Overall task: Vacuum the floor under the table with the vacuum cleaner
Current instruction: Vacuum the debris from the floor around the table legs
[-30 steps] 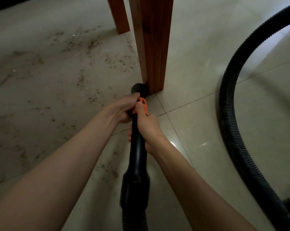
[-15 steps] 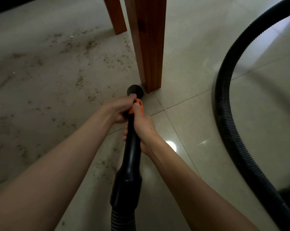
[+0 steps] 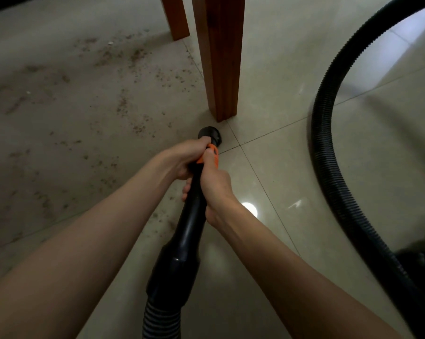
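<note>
Both hands grip the black vacuum wand [image 3: 190, 223], which has an orange collar [image 3: 212, 155] near its tip. My left hand [image 3: 184, 160] wraps the wand from the left just behind the collar. My right hand [image 3: 215, 187] grips it a little further back, thumb on the orange part. The round black nozzle [image 3: 210, 135] points at the tiled floor just in front of the near wooden table leg [image 3: 222, 64], a small gap apart. Brown crumbs and dirt [image 3: 123, 104] lie scattered over the floor left of the leg, under the table.
A second wooden leg [image 3: 176, 18] stands further back. The ribbed black hose [image 3: 329, 148] arcs across the floor on the right down to the vacuum body [image 3: 424, 263] at the lower right edge. Pale tiles with grout lines lie between the hose and my arms.
The nozzle has pulled back from the foot of the near table leg toward me, leaving a gap; both hands kept their grip on the wand.
</note>
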